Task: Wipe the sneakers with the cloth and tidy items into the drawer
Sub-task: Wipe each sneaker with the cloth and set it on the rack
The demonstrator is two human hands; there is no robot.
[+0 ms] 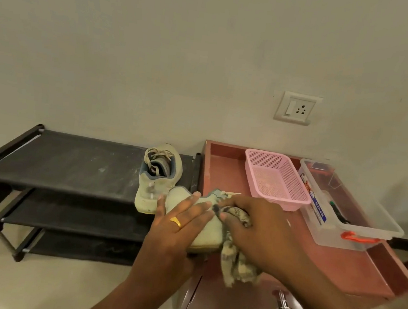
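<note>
One pale sneaker (157,177) stands on the top shelf of the black shoe rack (70,162), laces loose. A second pale sneaker (208,233) is held above the gap between the rack and the reddish drawer cabinet (224,167). My left hand (176,230), wearing a gold ring, grips this sneaker from the left side. Against its right side my right hand (258,226) presses a bunched patterned cloth (237,262), and the cloth's loose end hangs below. The cabinet's drawers (243,308) with metal handles look pushed in.
On the cabinet top stand a pink mesh basket (275,179) and a clear plastic box (349,211) with an orange latch, holding small items. A wall socket (297,108) is above. The rack has two lower shelves. Pale floor lies in front.
</note>
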